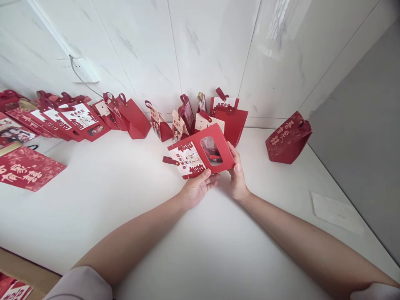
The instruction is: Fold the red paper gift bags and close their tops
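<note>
I hold a small red gift box with a clear window and a white picture label above the white table. My left hand grips its near lower edge, thumb on top. My right hand holds the box's right end, fingers closed round the corner. Something red shows through the window. Just behind it stands a cluster of similar red boxes against the wall.
A row of red boxes runs along the wall at the left. A flat red bag lies at the left edge. One red box lies on its side at the right. A white paper lies near the table's right edge.
</note>
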Demonstrator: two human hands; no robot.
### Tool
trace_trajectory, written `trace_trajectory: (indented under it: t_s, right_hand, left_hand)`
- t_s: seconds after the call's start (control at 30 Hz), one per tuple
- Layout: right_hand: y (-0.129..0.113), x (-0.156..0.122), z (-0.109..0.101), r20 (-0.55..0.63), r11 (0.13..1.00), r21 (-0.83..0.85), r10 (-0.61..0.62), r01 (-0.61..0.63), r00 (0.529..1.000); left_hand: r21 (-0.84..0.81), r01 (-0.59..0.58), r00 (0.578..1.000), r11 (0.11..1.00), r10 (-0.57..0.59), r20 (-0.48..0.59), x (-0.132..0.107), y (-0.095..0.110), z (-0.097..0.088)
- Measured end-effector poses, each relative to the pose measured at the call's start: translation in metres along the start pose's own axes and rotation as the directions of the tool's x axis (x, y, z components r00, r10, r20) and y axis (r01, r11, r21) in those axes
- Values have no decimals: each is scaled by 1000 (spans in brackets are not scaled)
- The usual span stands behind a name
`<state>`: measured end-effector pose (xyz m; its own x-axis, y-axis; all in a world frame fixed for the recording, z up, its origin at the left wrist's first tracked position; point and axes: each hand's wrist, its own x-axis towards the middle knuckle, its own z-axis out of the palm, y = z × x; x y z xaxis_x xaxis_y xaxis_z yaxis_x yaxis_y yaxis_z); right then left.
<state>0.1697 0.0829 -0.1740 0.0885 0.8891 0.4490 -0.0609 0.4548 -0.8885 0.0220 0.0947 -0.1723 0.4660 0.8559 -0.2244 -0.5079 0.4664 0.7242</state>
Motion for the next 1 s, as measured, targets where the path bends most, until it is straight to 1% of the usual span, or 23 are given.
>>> trace_trajectory:
  t_s: [0.07, 0.13, 0.23, 0.3, 0.37, 0.43, 0.47, 0.57, 0.63, 0.67, 0.7, 0.77, 0.83, 0.87, 0.9, 0.93, 1.0]
  right_hand:
    - [2, 0, -1, -3, 1000, 4, -9, 9, 1000]
    - [5, 0, -2, -8, 999, -32, -17, 17, 1000]
    - [10, 1, -5, -7, 996, -79, -47, 46, 999]
    - [12, 1, -5, 16, 995, -66, -69, 70, 997]
    - [11, 1, -2, 64, 996, -37, -82, 84, 995]
    - [8, 1, 2, 117, 996, -19, -89, 91, 989]
    - [7, 0, 5, 126, 994, -21, -99, 103, 987]
    - [5, -1, 9, 80, 979, -93, -175, 182, 981]
    - [6, -1, 7, 49, 946, -179, -265, 270, 963]
    - [7, 0, 5, 50, 921, -227, -314, 317, 948]
    - [8, 1, 3, 64, 888, -279, -362, 365, 930]
    - [10, 4, -1, 128, 805, -386, -437, 451, 890]
    - [10, 5, -5, 220, 742, -457, -439, 490, 871]
    - [9, 6, -6, 262, 733, -466, -421, 496, 868]
    - [9, 5, -6, 290, 743, -458, -395, 489, 872]
    - [8, 5, -6, 294, 771, -432, -369, 467, 882]
    - [7, 4, -6, 243, 864, -332, -308, 377, 920]
  left_hand:
    - [7, 1, 1000, 1000, -1, -6, -1, 0, 1]
    - [13, 1, 1000, 1000, -1, -6, 0, -1, 1]
    - [68, -31, 999, 997, 29, 39, 4, 3, -6]
    - [141, -122, 988, 983, 107, 110, 12, 11, -16]
    - [203, -259, 958, 944, 224, 180, 21, 22, -29]
    - [252, -366, 924, 896, 319, 211, 29, 33, -40]
    - [274, -390, 917, 879, 343, 205, 32, 38, -43]
    - [322, -379, 925, 868, 343, 164, 33, 43, -43]
    - [294, -365, 930, 884, 333, 153, 29, 43, -37]
    - [252, -357, 933, 899, 328, 150, 26, 43, -33]
    - [196, -339, 938, 920, 314, 149, 24, 44, -31]
    - [80, -252, 958, 964, 237, 160, 20, 49, -30]
    - [30, -128, 973, 991, 120, 199, 20, 56, -35]
    - [32, -86, 974, 996, 78, 211, 20, 59, -39]
    - [37, -76, 976, 996, 67, 205, 22, 62, -42]
    - [41, -88, 980, 995, 79, 181, 23, 65, -45]
    - [44, -133, 986, 990, 128, 110, 25, 66, -47]
